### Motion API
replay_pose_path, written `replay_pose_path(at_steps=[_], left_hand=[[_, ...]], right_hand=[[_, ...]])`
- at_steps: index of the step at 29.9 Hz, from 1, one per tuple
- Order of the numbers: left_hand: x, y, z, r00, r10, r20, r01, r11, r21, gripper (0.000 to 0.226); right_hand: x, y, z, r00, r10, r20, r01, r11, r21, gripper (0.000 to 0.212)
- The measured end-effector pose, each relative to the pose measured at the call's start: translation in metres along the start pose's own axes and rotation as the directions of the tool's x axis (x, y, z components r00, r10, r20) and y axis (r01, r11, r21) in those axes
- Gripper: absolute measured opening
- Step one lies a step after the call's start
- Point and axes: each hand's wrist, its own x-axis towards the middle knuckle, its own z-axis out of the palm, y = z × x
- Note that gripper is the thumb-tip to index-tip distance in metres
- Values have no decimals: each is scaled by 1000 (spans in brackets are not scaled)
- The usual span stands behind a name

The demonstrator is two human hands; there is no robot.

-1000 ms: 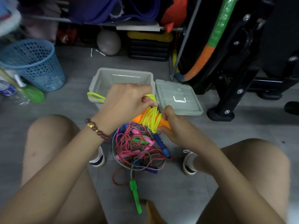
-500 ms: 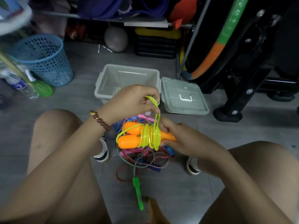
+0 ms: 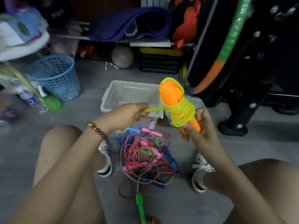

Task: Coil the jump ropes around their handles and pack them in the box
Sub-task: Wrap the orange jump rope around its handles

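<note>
My right hand [image 3: 199,126] grips the lower ends of two orange handles [image 3: 172,94], held upright and tilted left. Yellow rope [image 3: 182,113] is coiled around their middle. My left hand [image 3: 127,115] pinches the free end of that yellow rope and holds it taut to the left. Behind my hands the clear plastic box [image 3: 113,92] stands open on the floor. Between my feet lies a tangled pile of jump ropes [image 3: 145,159] with pink, blue and green handles. A green handle [image 3: 140,207] sticks out toward me.
The box lid [image 3: 198,101] lies right of the box, mostly hidden by the handles. A blue mesh basket [image 3: 56,76] and a water bottle [image 3: 30,99] stand at the left. Black exercise equipment [image 3: 258,78] fills the right. A grey ball [image 3: 122,57] sits under the back shelf.
My right hand has raised the orange handles from lying flat to upright. My left hand has dropped and pulled the yellow rope end out to the left. The view has tilted up.
</note>
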Motion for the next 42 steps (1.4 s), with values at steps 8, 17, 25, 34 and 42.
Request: replay_pose_path(at_steps=[8,17,25,34,42], left_hand=[[-6,36,7,978,39,-207,-13,992,127,28],[-12,79,26,928,62,-367,-20,993,117,54],[-11,86,36,944,13,-329,-43,995,-85,51],[4,57,34,971,-176,-164,161,982,-100,34],[-16,79,20,953,152,-263,-59,942,330,35]], right_hand=[[7,-2,-11,956,-61,-288,-107,841,-531,35],[9,0,-10,944,-97,-314,-192,614,-766,25],[15,-3,-9,935,-102,-338,-212,603,-769,23],[18,-1,-26,912,18,-410,-287,742,-606,34],[20,9,-35,910,79,-407,-363,624,-692,28]])
